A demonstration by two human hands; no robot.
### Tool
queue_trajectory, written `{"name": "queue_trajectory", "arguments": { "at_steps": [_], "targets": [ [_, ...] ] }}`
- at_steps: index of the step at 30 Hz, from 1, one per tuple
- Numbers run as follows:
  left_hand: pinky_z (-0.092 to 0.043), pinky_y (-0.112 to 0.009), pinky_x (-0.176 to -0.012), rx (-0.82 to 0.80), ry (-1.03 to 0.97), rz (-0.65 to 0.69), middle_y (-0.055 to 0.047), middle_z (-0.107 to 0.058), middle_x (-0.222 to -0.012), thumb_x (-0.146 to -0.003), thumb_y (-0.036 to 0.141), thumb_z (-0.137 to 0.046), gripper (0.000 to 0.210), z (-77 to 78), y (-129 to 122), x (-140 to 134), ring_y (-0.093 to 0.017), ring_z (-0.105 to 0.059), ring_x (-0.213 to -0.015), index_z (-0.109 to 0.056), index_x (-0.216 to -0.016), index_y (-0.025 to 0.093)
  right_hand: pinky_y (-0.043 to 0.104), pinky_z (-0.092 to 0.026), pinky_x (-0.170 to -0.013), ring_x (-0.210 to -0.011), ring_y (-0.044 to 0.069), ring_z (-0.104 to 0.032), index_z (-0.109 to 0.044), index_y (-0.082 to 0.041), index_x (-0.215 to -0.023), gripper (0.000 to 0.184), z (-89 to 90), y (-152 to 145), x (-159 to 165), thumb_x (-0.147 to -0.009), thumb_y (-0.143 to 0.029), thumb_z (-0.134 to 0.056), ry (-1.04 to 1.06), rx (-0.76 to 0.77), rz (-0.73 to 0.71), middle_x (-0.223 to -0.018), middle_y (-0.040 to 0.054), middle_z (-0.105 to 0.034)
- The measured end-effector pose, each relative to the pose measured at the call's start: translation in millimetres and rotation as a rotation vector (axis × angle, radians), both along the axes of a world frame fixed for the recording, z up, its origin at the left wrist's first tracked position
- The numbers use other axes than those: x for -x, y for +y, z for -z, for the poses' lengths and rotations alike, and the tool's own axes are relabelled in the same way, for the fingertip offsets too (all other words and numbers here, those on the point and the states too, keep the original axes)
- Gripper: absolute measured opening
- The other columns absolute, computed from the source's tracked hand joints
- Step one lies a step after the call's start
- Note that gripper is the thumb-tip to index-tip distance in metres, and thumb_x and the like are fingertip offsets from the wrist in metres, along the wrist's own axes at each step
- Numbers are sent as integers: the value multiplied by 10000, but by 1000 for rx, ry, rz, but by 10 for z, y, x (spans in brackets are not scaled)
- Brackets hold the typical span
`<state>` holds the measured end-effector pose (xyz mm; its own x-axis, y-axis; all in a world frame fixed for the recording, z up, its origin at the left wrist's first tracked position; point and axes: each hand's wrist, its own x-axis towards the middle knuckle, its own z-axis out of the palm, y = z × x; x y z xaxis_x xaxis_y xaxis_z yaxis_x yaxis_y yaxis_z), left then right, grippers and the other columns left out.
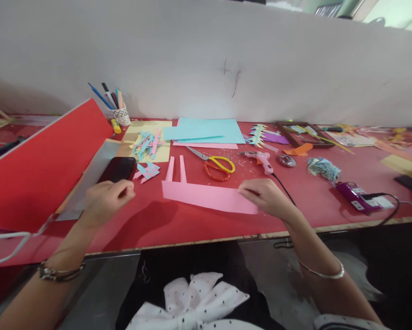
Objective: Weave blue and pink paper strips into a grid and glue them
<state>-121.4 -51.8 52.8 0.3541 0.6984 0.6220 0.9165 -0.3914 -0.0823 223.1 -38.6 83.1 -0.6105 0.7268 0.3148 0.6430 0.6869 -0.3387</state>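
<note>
My right hand (266, 197) pinches the right end of a wide pink paper strip (206, 196), holding it a little above the red tabletop. The strip's left end is free. My left hand (108, 201) is curled into a loose fist beside a black phone (118, 169), apart from the strip, with nothing showing in it. Two narrow pink paper strips (183, 169) lie just behind the wide one. Scissors (214, 164) with yellow and orange handles rest on the table, and a pink glue gun (261, 160) lies to their right.
Cut paper pieces (146, 145), blue sheets (209, 130) and a pen cup (120, 114) stand along the back by the white wall. A red board (51, 169) leans at left. At right are a purple extension socket (357, 197) with cables and a brown tray (305, 137).
</note>
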Motion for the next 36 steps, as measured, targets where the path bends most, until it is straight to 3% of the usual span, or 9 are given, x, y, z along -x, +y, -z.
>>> {"name": "queue_trajectory", "arguments": {
  "at_steps": [3,5,7,10,15,20,24,29,36],
  "targets": [
    [-414,-245,-612,17,-83,57,-8,-642,-734,-870,183,-337,191,-96,-35,-229,-142,-581,-668,-522,-911,183,196,-301,-521,-521,95,-477,-550,-158,-649,361,64,-17,83,-907,-304,-344,-63,-34,-81,-577,16,-582],
    [-421,-294,-760,94,-95,267,-69,-651,-964,-892,281,-316,278,-132,-59,-461,-185,-577,-896,-505,-1053,155,204,-305,-539,-533,100,-481,-570,-162,-667,388,94,-22,176,-920,-315,-318,-84,-41,-150,-579,14,-588],
    [-380,-342,-825,236,-83,420,-75,-635,-1042,-902,356,-317,332,-131,-71,-684,-207,-549,-970,-523,-1080,167,209,-314,-558,-541,104,-481,-582,-166,-690,384,101,-20,253,-924,-317,-317,-78,-42,-203,-573,9,-588],
    [-340,-344,-808,364,-84,460,-16,-673,-797,-914,325,-346,292,-78,-58,-892,-167,-576,-781,-597,-857,186,220,-336,-618,-561,105,-487,-587,-169,-716,338,76,-12,304,-917,-288,-342,-56,-76,-232,-599,7,-603],
    [-343,-286,-613,345,-13,456,-6,-607,-566,-931,281,-295,386,-24,-16,-1012,-138,-482,-520,-592,-711,170,294,-322,-827,-552,100,-456,-569,-177,-684,237,58,-66,415,-832,-159,-385,-67,-273,-142,-584,-14,-565],
    [-323,-229,-505,542,-128,475,14,-518,-481,-907,282,-301,392,-58,-40,-1112,-124,-452,-471,-537,-615,169,224,-338,-624,-449,88,-321,-480,-188,-546,203,176,-138,592,-712,-123,-383,-20,-311,-85,-444,-46,-436],
    [-334,-199,-496,743,-336,491,18,-555,-535,-854,296,-360,330,-65,-57,-1083,-106,-487,-509,-533,-609,158,200,-257,-496,-430,80,-271,-448,-189,-518,149,251,-113,578,-639,-128,-384,-6,-190,-53,-413,-58,-358],
    [-359,-185,-498,817,-446,459,20,-567,-570,-826,318,-374,295,-103,-12,-849,-99,-500,-523,-544,-649,154,191,-238,-472,-444,76,-326,-426,-186,-516,103,261,-37,363,-589,-125,-388,15,-62,13,-435,-49,-390],
    [-370,-179,-457,763,-438,308,32,-551,-525,-815,354,-370,304,-234,-16,-351,-101,-486,-480,-512,-609,181,222,-327,-537,-442,96,-350,-412,-207,-536,130,193,-6,-48,-642,-132,-398,96,-181,259,-439,-46,-407]
  ]
}}
